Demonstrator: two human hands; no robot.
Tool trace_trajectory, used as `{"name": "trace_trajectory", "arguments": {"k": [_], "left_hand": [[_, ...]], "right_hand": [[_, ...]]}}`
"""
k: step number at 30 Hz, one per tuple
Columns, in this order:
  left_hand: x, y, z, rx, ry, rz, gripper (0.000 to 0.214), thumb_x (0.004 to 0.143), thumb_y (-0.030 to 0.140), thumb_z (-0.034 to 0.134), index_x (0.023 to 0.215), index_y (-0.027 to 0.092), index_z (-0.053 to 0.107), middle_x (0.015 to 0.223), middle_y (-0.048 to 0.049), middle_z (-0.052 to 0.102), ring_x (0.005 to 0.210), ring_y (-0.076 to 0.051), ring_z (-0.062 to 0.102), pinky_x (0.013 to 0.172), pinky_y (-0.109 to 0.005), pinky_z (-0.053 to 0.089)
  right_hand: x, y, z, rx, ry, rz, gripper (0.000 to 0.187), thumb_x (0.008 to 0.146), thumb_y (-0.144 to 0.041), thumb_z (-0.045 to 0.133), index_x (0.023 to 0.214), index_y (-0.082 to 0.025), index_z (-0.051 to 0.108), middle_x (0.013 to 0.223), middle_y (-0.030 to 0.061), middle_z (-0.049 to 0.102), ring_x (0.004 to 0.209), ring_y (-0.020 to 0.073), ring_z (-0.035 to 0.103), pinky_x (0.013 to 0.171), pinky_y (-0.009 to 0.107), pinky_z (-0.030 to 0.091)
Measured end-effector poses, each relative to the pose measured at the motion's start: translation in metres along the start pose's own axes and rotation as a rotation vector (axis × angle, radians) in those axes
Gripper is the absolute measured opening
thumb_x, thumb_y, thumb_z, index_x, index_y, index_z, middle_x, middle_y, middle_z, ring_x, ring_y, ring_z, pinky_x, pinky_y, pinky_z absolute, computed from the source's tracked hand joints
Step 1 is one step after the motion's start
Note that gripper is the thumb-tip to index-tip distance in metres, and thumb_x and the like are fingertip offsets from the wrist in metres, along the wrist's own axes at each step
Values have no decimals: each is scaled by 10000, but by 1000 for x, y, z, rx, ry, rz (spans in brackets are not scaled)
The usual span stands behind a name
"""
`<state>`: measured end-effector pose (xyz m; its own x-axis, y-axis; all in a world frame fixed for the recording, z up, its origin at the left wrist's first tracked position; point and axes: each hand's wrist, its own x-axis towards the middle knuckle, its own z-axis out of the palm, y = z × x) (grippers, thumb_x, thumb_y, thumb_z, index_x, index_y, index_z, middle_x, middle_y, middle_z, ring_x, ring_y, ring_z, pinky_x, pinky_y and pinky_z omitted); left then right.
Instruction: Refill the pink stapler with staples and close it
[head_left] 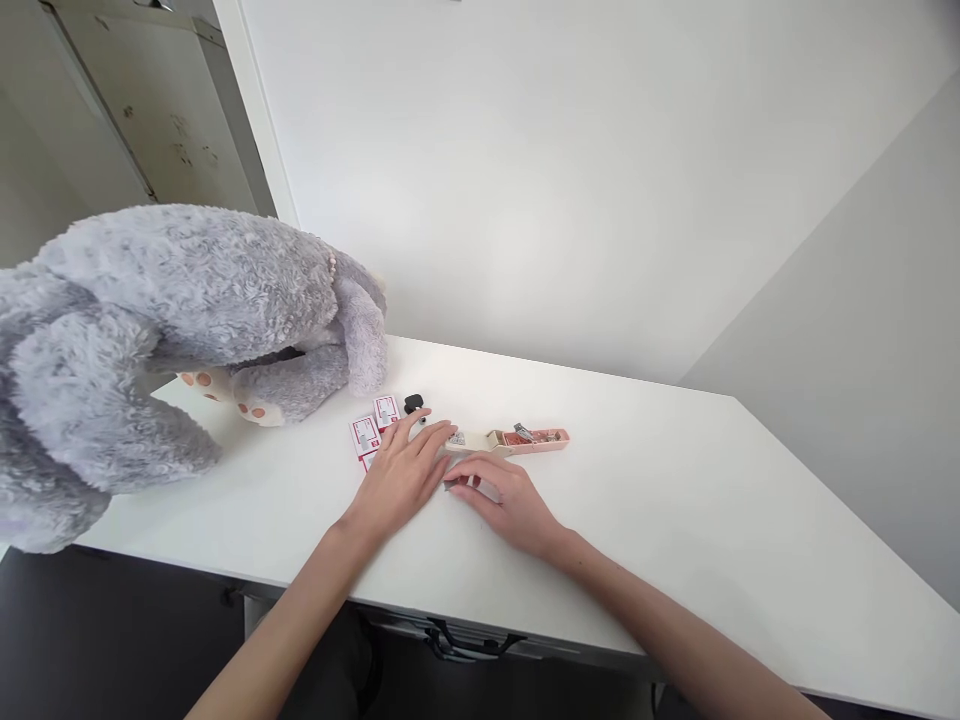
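My left hand (405, 470) lies flat on the white table (675, 520), fingers spread, its fingertips touching the near end of a cream and pink stapler (517, 440) that lies opened out flat. My right hand (502, 497) rests beside it, fingertips pinching a small dark strip, likely staples (450, 486), against the tabletop. Small red-and-white staple boxes (373, 428) sit just left of my left hand, one partly hidden under it. A small black object (413, 403) lies behind the boxes.
A large grey plush toy (172, 330) fills the table's left side, its paws near the boxes. White walls close the back and right. The table's right half is bare. Cables hang under the front edge (465, 640).
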<state>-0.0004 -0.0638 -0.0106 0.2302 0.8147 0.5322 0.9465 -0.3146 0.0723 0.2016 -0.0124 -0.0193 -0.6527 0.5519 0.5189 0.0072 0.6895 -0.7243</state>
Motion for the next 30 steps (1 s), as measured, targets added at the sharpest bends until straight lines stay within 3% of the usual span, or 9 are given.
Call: {"name": "trace_trajectory", "arguments": {"k": [6, 15, 20, 30], "left_hand": [[-1, 1, 0, -24, 26, 2, 241, 1064, 307, 502, 1249, 213, 623, 1218, -88, 754, 1388, -329, 523, 1074, -518, 456], [-2, 0, 2, -12, 39, -128, 266, 1052, 279, 464, 1187, 195, 677, 1240, -119, 740, 1362, -354, 521, 1085, -560, 451], [-4, 0, 4, -9, 44, -150, 292, 1049, 259, 453, 1176, 182, 704, 1254, -118, 743, 1367, -360, 509, 1083, -567, 451], [-6, 0, 8, 18, 21, -182, 341, 1041, 238, 444, 1217, 159, 725, 1291, -121, 747, 1424, -381, 492, 1103, -589, 443]], "right_hand": [[5, 2, -12, -47, 194, 8, 157, 1036, -277, 591, 1124, -272, 722, 1075, 43, 740, 875, 190, 657, 857, 375, 552], [9, 23, -35, -195, 421, 116, 193, 1041, -351, 559, 1105, -261, 717, 1101, 70, 749, 1005, 239, 669, 918, 438, 529], [9, 34, -42, -300, 468, 118, 220, 1044, -382, 552, 1103, -259, 724, 1135, 86, 745, 1063, 263, 659, 934, 462, 521], [10, 40, -49, -491, 469, 51, 180, 1045, -335, 557, 1053, -269, 724, 1022, 40, 773, 1111, 267, 588, 1047, 495, 392]]}}
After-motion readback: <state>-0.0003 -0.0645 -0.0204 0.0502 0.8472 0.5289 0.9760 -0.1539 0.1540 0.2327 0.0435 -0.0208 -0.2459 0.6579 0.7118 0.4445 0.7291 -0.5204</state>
